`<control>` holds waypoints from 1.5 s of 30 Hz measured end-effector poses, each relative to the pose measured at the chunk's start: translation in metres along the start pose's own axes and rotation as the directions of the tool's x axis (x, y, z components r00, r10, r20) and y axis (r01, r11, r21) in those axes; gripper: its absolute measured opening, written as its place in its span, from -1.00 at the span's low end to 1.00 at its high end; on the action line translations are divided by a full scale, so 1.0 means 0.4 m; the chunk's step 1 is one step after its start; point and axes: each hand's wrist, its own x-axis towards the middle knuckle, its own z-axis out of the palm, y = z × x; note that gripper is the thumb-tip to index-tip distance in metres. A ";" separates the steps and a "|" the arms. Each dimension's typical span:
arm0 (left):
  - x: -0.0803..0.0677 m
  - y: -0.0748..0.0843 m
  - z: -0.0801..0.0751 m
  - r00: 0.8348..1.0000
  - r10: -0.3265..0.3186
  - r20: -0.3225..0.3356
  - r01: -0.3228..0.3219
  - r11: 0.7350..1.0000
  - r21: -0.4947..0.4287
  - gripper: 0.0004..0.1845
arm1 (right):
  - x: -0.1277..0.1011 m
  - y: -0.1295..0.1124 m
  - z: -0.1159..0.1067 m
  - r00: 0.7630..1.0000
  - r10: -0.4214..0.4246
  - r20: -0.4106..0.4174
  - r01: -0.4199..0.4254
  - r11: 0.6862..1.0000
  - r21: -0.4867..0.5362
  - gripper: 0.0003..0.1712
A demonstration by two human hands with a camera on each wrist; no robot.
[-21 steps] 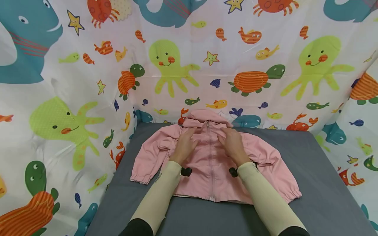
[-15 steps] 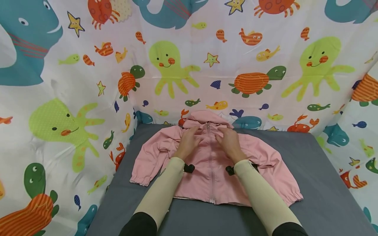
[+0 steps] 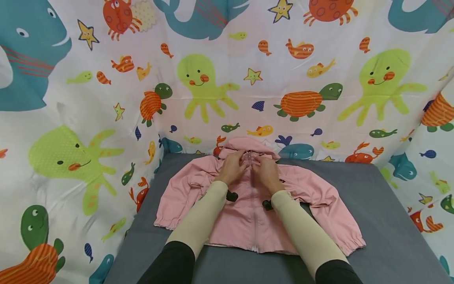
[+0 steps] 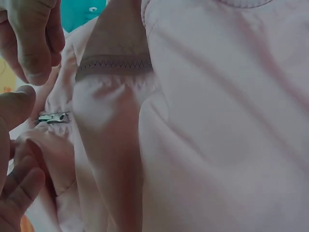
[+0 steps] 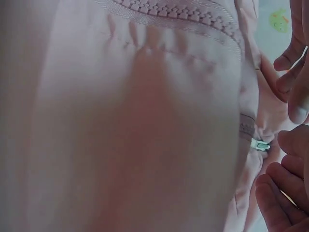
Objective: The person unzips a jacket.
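A pink hooded jacket (image 3: 234,221) lies front up, its zipper running down the middle. At the collar, my left hand (image 3: 231,169) is on the left side of the zipper and my right hand (image 3: 267,172) on the right side. Close to the fingers of both hands is the metal zipper slider (image 4: 55,117), at the top of the zipper. In the right wrist view, the thumb and bent fingers of my right hand (image 5: 285,176) stand apart beside the slider, with no cloth between them. My left hand (image 4: 19,159) likewise has its thumb and fingers apart, loosely bent.
The jacket's hood (image 3: 250,145) lies at the back against the curtain (image 3: 244,102) printed with sea animals. Both sleeves spread outward, the left sleeve (image 3: 177,201) and the right sleeve (image 3: 333,213). A grey table surface (image 3: 383,221) lies beneath.
Both hands have moved inward and closer together at the collar by the zipper. The head view has tilted slightly upward, and the jacket lies much as before.
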 end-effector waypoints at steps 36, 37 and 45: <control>0.070 -0.045 0.042 0.988 -0.147 -0.049 0.132 0.962 -0.238 -0.75 | 0.053 0.032 0.101 0.961 -0.138 -0.241 0.163 0.983 0.087 -0.76; 0.071 -0.043 0.038 0.988 -0.148 -0.050 0.132 0.959 -0.250 -0.75 | 0.053 0.029 0.099 0.955 -0.154 -0.255 0.179 0.981 0.076 -0.77; 0.111 -0.058 0.023 0.971 -0.117 -0.208 0.065 0.968 -0.242 -0.65 | 0.030 0.012 0.079 0.935 -0.266 -0.234 0.261 0.964 -0.052 -0.95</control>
